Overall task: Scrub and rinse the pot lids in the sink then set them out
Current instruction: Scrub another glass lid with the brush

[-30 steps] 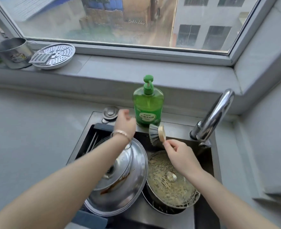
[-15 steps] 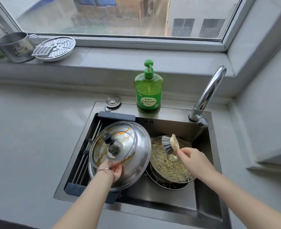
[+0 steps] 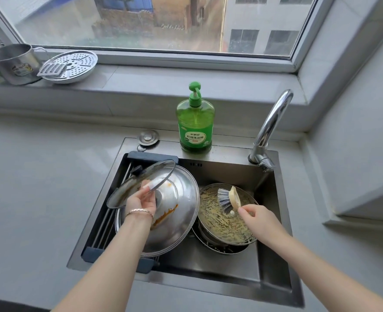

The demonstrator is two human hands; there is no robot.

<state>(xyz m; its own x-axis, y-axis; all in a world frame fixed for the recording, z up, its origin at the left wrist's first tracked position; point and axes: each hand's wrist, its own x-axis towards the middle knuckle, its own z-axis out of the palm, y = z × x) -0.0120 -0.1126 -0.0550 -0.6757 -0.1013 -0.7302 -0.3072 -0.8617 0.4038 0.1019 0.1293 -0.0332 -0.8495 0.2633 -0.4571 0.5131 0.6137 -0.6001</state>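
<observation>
My left hand (image 3: 142, 200) grips the near rim of a small glass lid (image 3: 138, 183) with a black knob, tilting it up off a large steel lid (image 3: 181, 212) smeared with orange sauce. That steel lid lies on the left side of the sink (image 3: 271, 262). On the right side a glass lid (image 3: 224, 224) covered in yellowish residue rests on a dark pot. My right hand (image 3: 259, 216) holds a dish brush (image 3: 227, 198) by its pale head, the grey bristles touching that lid.
A green dish soap bottle (image 3: 195, 122) stands behind the sink, a chrome tap (image 3: 269, 129) at the back right and a sink plug (image 3: 148, 137) at the back left. A steel mug (image 3: 12, 64) and a perforated steamer plate (image 3: 73, 65) sit on the window sill.
My left hand came back from the sink's far edge, took the small glass lid by its near rim and lifted it up on a tilt. The brush came down onto the right lid.
</observation>
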